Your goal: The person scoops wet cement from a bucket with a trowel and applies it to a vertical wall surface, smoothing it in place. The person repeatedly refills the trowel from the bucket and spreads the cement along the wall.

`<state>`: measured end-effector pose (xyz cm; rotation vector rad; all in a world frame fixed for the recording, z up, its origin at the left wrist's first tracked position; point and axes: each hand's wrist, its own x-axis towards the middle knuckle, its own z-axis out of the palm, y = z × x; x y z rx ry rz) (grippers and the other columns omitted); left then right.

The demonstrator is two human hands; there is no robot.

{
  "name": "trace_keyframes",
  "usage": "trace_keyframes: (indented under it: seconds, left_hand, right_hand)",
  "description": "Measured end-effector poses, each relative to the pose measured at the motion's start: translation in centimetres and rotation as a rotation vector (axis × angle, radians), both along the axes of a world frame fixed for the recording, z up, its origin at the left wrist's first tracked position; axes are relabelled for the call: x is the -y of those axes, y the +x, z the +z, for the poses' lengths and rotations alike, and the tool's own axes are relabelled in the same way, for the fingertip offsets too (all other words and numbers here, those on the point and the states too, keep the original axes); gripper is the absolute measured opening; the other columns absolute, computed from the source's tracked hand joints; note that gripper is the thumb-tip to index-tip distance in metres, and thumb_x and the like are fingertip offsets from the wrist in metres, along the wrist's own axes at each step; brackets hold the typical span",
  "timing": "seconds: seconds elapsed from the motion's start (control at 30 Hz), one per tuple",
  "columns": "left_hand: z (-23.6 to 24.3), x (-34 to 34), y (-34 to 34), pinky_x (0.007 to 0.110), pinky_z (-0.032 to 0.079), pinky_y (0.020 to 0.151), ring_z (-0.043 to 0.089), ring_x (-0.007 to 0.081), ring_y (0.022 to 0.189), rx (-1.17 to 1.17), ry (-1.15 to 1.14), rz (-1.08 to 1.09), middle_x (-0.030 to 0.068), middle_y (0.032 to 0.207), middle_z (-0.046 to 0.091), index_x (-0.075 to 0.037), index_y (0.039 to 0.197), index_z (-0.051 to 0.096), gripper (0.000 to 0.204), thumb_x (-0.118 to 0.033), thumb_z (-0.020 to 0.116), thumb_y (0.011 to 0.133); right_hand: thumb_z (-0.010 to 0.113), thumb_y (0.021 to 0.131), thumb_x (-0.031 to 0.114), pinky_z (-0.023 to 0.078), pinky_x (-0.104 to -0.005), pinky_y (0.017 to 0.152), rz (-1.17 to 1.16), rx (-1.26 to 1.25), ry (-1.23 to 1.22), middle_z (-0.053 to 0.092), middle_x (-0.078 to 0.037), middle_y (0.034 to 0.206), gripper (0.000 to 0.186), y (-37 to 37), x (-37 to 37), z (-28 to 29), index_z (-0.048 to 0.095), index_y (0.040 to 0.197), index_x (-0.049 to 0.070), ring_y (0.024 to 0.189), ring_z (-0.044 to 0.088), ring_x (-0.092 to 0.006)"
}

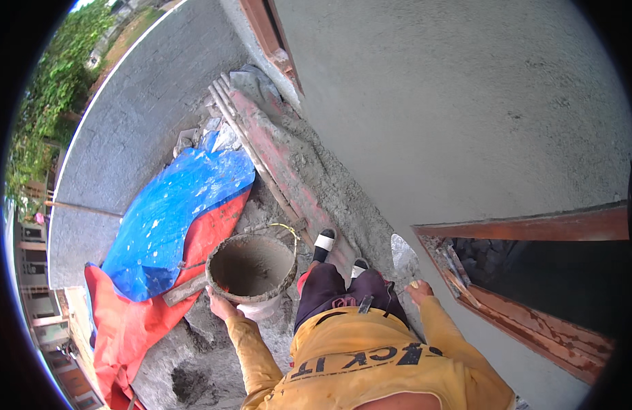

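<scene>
Where our left hand (224,305) closes on the near rim, we list one bucket (261,263): round, wide-mouthed, pale outside, its lip and inner wall coated in grey mortar. It stands left of our legs, beside the tarpaulin (186,195); we cannot see what lies under its base. Handle (287,228): thin, yellow, arched at the far right of the rim. Our right hand (418,292) has its fingers curled near the window frame (534,233); we cannot tell whether it holds anything.

Materials: tarpaulin, creased, blue on one face and orange-red on the other, the blue spattered with white. Plank (185,290): flat, greyed timber, its end against the bucket. Poles (242,130): long and slender, laid beside a reddish board (278,150) smeared with mortar. Wall (432,102): grey render, rough in patches. Window frame: reddish-brown wood, mortar-marked.

Lettering: we note bold dark capitals across our yellow shirt (330,335), partly lost in folds; on the bucket we can read no label.
</scene>
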<state>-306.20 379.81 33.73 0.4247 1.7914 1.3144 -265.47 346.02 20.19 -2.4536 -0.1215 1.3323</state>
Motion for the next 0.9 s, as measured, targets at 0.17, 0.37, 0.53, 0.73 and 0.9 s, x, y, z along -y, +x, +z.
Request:
trace_keyframes:
  seconds: [0.17, 0.37, 0.53, 0.73, 0.9]
  left_hand:
    - [-5.4, -11.9, 4.4, 0.034, 0.051, 0.066, 0.059, 0.0202, 0.085, -0.320, -0.056, -0.486, 0.0120, 0.097, 0.061, 0.002, 0.104, 0.061, 0.041, -0.034, 0.054, 0.085]
    - [-7.4, -20.4, 13.4, 0.025, 0.029, 0.036, 0.038, 0.0074, 0.040, -0.298, 0.009, -1.019, -0.0008, 0.056, 0.048, 0.004, 0.096, 0.062, 0.043, -0.037, 0.056, 0.084]
    - [-6.0, -21.0, 18.6, 0.035, 0.052, 0.063, 0.061, 0.0222, 0.077, -0.345, 0.036, -1.181, 0.0139, 0.095, 0.063, 0.003, 0.105, 0.062, 0.037, -0.026, 0.051, 0.083]
    - [-6.6, -14.0, 21.8, 0.034, 0.050, 0.062, 0.060, 0.0207, 0.074, -0.300, 0.111, -1.178, 0.0130, 0.088, 0.063, 0.005, 0.101, 0.062, 0.040, -0.030, 0.053, 0.084]
    - [-5.2, -4.3, 23.6, 0.033, 0.049, 0.061, 0.059, 0.0194, 0.072, -0.264, 0.169, -1.095, 0.0122, 0.083, 0.063, 0.008, 0.098, 0.062, 0.044, -0.034, 0.055, 0.085]
  right_hand:
    - [0.069, 0.069, 0.037, 0.049, -0.0372, 0.077, -0.229, -0.037, -0.312, 0.059, -0.021, 0.107, 0.065, -5.8, 5.2, -2.6, 0.050, 0.119, 0.000, 0.091, 0.061, -0.0283]
    - [0.067, 0.070, 0.045, 0.044, -0.0412, 0.091, -0.669, -0.176, -0.584, 0.054, -0.020, 0.118, 0.062, -18.6, 12.0, -5.8, 0.054, 0.118, 0.008, 0.109, 0.053, -0.0335]
    - [0.066, 0.071, 0.042, 0.044, -0.0410, 0.091, -0.998, -0.185, -0.613, 0.056, -0.017, 0.117, 0.054, -23.1, 10.3, 0.1, 0.058, 0.114, 0.011, 0.110, 0.054, -0.0315]
    - [0.066, 0.071, 0.038, 0.043, -0.0395, 0.092, -1.035, -0.183, -0.713, 0.059, -0.016, 0.114, 0.045, -24.1, 17.3, -1.4, 0.064, 0.106, 0.010, 0.110, 0.054, -0.0292]
    - [0.063, 0.071, 0.045, 0.041, -0.0397, 0.095, -0.575, -0.156, -0.593, 0.052, -0.018, 0.122, 0.056, -22.7, 27.7, -4.2, 0.059, 0.113, 0.008, 0.115, 0.049, -0.0332]
